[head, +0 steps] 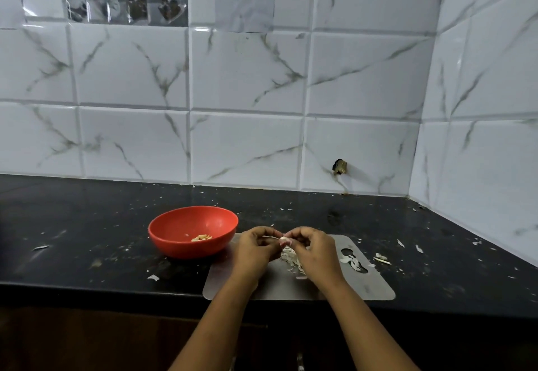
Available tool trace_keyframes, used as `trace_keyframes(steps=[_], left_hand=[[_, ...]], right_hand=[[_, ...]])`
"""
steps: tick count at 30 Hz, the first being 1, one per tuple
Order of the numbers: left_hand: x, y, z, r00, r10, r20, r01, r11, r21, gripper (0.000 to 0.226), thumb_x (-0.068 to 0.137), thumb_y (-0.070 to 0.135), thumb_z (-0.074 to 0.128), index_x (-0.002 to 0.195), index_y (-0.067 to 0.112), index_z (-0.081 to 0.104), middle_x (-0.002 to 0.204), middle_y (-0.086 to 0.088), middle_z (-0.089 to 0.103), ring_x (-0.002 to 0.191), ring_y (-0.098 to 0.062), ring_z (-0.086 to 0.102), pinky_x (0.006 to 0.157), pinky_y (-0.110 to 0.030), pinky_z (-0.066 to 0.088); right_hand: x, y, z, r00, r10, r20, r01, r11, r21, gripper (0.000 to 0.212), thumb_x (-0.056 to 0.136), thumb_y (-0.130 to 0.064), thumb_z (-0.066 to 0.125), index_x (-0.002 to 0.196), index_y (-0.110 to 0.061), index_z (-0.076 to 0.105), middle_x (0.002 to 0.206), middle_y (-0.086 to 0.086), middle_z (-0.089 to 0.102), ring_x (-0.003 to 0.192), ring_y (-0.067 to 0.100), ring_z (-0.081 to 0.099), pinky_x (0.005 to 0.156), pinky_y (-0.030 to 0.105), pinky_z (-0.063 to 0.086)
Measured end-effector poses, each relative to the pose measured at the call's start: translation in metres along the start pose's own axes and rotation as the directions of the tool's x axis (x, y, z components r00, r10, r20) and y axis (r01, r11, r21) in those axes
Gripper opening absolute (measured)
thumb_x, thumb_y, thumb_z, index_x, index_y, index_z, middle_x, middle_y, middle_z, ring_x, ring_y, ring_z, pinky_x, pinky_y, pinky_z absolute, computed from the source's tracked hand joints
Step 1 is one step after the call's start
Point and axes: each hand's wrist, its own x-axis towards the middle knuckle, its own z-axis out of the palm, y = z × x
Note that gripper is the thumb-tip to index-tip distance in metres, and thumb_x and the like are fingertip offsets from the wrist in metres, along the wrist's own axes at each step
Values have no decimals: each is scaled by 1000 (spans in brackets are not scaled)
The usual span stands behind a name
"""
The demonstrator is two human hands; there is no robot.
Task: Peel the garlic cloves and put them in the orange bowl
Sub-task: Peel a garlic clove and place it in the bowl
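Note:
Between my two hands sits a small garlic clove, pinched from both sides above the grey cutting board. My left hand and my right hand meet fingertip to fingertip on it, and a thin strip of skin sticks out to the left. A pile of garlic skins lies on the board under my hands. The orange bowl stands just left of the board on the black counter, with a few peeled cloves in its bottom.
Loose bits of skin are scattered over the black counter, mostly right of the board. White marble-look tiles form the back wall and the right corner wall. The counter's front edge runs just below the board.

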Motion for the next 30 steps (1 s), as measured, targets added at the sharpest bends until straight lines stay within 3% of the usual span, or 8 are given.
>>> trace_keyframes(steps=[3,7,13,17,23,28,30], left_hand=[[-1,0,3,999,15,-30,-13,998,59,17,80,-13,63,79,3,65,62,-5,62,54,-6,58,54,-14,50],[0,-4,5,999,29,-24,-25,989,143,30,82,-15,57,76,13,66,73,-1,68,67,-8,63,60,-13,51],[-1,-3,4,996,72,-59,-62,986,158,14,80,-9,65,84,4,68,68,-5,68,63,-11,63,61,-18,54],[-3,-2,4,995,91,-30,-86,988,125,21,81,-5,65,79,16,70,71,-2,71,66,-7,67,58,-19,53],[-4,-1,5,988,145,-48,-132,969,209,22,85,5,66,76,25,71,77,-5,72,68,-12,66,59,-24,55],[-5,0,4,988,125,-95,-105,977,186,12,84,2,65,79,12,71,74,-8,69,65,-11,62,53,-19,52],[-5,1,3,987,122,-102,-103,979,176,9,83,1,66,81,9,70,72,-6,67,63,-8,61,52,-18,52]], right_hand=[[-1,3,-1,999,22,-39,-22,1000,-2,9,83,-14,72,81,-23,72,75,-10,71,73,0,65,67,21,54],[-1,4,-2,996,50,-71,-51,999,-15,9,83,-19,72,78,-26,71,73,-10,71,72,0,65,67,26,55],[-2,4,-2,998,49,-39,-50,999,-14,8,83,-22,73,77,-26,69,72,-8,70,71,2,65,67,27,55],[-2,2,-1,1000,26,12,-26,1000,6,12,86,-16,69,80,-26,69,74,-9,70,72,2,64,68,25,54],[-4,0,-1,999,38,16,-36,996,-87,14,90,-21,62,81,-31,64,74,-9,67,70,7,63,66,33,54],[-6,-5,0,999,-16,48,29,963,-268,10,92,-26,57,94,-29,65,81,-14,64,67,2,57,57,18,38],[-7,-6,-1,998,-30,51,45,945,-325,11,92,-27,56,97,-29,65,82,-15,61,68,2,55,57,18,36]])
